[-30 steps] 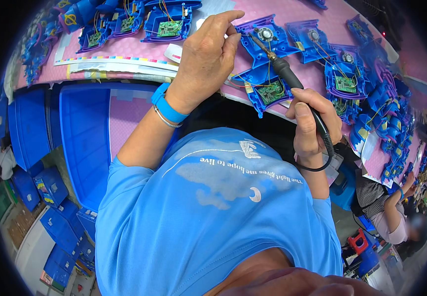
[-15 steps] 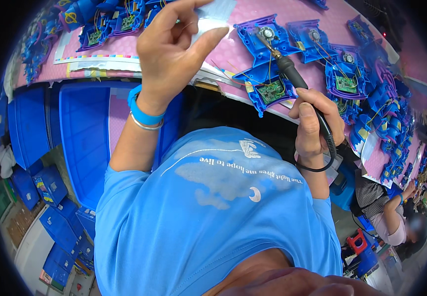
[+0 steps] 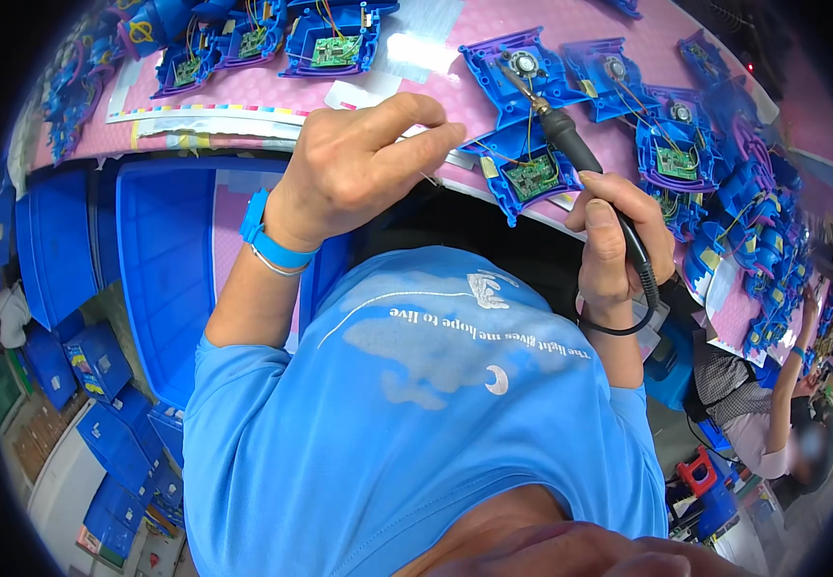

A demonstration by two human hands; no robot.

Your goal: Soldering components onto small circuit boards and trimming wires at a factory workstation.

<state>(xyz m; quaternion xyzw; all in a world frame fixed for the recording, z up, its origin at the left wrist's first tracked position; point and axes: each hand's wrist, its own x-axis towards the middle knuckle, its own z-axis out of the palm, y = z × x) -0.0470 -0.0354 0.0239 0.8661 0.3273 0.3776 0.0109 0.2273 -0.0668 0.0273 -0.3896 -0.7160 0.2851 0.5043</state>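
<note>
My right hand (image 3: 623, 240) is wrapped round a soldering iron (image 3: 568, 137) with a black grip and cord. Its metal tip lies over an upper blue plastic shell (image 3: 493, 91) that carries a round speaker (image 3: 524, 64). Just below, a second blue shell holds a green circuit board (image 3: 532, 177), and thin wires run between the two. My left hand (image 3: 364, 168) is at the table's near edge, left of these shells. Its thumb and forefinger are pinched at a thin wire (image 3: 482, 148) leading toward the board; the wire's end is hidden by the fingers.
More blue shells with boards (image 3: 335, 48) stand at the back left. Others (image 3: 678, 159) are crowded along the right. A large blue bin (image 3: 166, 269) sits below the table edge at left. Another person's arm (image 3: 784, 394) reaches to the table at far right.
My left hand has come down and nearer from above the table, and its spread fingers have closed at the wires. The right hand and soldering iron have hardly moved.
</note>
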